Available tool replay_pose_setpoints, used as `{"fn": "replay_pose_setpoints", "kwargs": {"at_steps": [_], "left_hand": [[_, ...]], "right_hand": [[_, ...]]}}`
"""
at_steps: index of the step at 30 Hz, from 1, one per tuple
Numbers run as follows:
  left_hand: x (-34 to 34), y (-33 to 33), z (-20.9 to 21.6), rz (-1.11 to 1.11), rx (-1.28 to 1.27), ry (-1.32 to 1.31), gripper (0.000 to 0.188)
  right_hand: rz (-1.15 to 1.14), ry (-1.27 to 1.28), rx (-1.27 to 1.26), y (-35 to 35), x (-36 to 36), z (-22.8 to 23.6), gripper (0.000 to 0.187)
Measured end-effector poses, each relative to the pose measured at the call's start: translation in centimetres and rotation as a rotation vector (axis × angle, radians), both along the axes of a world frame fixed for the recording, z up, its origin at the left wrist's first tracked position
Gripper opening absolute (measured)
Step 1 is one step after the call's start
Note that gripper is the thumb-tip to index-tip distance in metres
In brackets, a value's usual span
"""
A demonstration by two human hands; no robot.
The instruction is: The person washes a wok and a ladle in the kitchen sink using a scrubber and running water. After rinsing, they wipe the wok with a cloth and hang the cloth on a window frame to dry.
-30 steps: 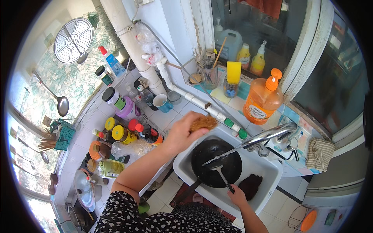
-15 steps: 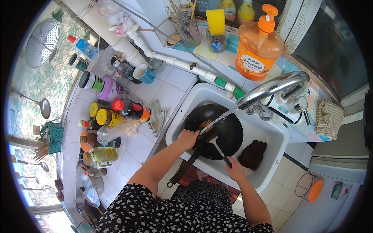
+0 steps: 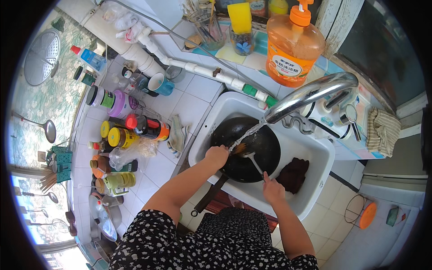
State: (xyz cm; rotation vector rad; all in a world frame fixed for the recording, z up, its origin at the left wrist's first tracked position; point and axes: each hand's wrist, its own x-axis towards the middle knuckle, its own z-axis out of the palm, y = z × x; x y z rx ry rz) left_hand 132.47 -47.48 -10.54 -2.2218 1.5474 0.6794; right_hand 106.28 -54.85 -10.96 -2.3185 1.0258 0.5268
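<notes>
A black wok (image 3: 265,139) with a long dark handle (image 3: 210,196) sits tilted in the white sink (image 3: 317,167). My left hand (image 3: 217,156) is closed at the wok's left side; a brown bristly brush (image 3: 240,148) shows beyond its fingers, its grip hidden in the fist. My right hand (image 3: 273,189) grips the dark handle end of a metal spatula (image 3: 256,165), whose blade lies inside the wok close to the brush. Water (image 3: 246,134) pours from the curved chrome faucet (image 3: 315,96) into the wok beside my left hand.
A dark crumpled cloth (image 3: 293,175) lies in the sink's right part. An orange soap pump bottle (image 3: 294,49) stands on the ledge behind. Several bottles and jars, among them a red-capped bottle (image 3: 148,128), crowd the tiled counter at left. A striped towel (image 3: 382,130) hangs at right.
My right hand has moved slightly up, and the spatula shifts a little with it. My left hand and the brush have shifted slightly within the wok. The whole view has shifted a little.
</notes>
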Motion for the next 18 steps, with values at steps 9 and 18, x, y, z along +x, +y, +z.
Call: {"fn": "replay_pose_setpoints", "kwargs": {"at_steps": [9,18], "left_hand": [[0.2,0.4,2.7,-0.092,-0.14,-0.167,0.028],[0.3,2.9,4.0,-0.05,0.037,-0.081,0.024]], "right_hand": [[0.269,-0.025,-0.114,-1.2,4.9,0.5,0.053],[0.388,-0.022,-0.163,-0.9,7.6,5.3,0.053]]}}
